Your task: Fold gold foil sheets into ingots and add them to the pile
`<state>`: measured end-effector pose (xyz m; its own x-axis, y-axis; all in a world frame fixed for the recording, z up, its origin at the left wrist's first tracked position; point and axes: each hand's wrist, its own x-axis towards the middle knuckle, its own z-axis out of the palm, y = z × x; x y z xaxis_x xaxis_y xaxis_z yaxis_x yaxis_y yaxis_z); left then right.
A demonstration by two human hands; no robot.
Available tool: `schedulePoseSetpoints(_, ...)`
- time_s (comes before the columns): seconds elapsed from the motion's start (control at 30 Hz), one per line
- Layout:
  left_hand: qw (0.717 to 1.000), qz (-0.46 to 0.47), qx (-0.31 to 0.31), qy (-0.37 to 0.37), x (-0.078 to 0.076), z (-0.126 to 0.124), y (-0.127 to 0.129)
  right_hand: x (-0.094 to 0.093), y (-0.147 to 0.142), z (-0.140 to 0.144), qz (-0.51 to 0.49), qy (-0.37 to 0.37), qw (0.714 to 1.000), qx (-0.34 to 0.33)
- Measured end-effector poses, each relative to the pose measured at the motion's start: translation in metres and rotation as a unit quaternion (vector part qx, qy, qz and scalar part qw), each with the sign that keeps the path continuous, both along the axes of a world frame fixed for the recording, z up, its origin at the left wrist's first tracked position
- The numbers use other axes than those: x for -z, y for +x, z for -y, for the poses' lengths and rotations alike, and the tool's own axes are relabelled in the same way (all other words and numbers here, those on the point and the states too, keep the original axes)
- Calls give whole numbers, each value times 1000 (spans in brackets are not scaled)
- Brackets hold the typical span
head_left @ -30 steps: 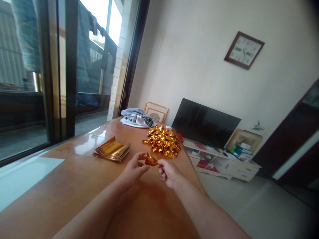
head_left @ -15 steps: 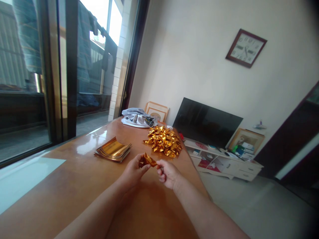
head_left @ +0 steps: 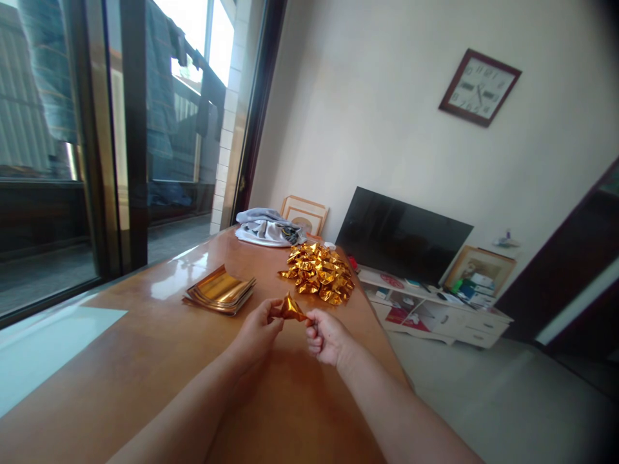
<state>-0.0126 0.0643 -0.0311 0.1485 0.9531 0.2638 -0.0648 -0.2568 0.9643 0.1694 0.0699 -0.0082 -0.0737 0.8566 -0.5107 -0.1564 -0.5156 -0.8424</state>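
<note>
Gold foil piece (head_left: 291, 309), fingertip-hidden ends

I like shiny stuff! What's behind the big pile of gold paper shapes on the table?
Behind the pile of gold paper shapes lies a crumpled grey cloth, with picture frames against the wall. The pile hides the tabletop beneath it.

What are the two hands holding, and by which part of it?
One folded gold foil piece, held above the wooden table: the left hand pinches its left end, the right hand its right end.

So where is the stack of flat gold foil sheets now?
The stack of flat gold foil sheets lies on the wooden table, left of the pile of folded gold pieces, beyond the left hand.
</note>
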Motion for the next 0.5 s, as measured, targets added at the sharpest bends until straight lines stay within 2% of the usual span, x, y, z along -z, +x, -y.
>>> schedulePoseSetpoints(0.1, 997, -30, -73, -11, 10, -7, -3, 5, 1, -2, 18, 17, 1000, 8)
schedulePoseSetpoints(0.17, 994, -39, -99, -17, 15, -11, -6, 9, 0, -4, 35, 36, 999, 17)
schedulePoseSetpoints(0.3, 991, -45, -121, -21, 18, -17, -12, 20, -2, -10, 98, 100, 989, 55)
schedulePoseSetpoints(0.5, 986, -59, -154, -27, 16, -18, -17, 38, 0, -25, 221, 214, 945, 108)
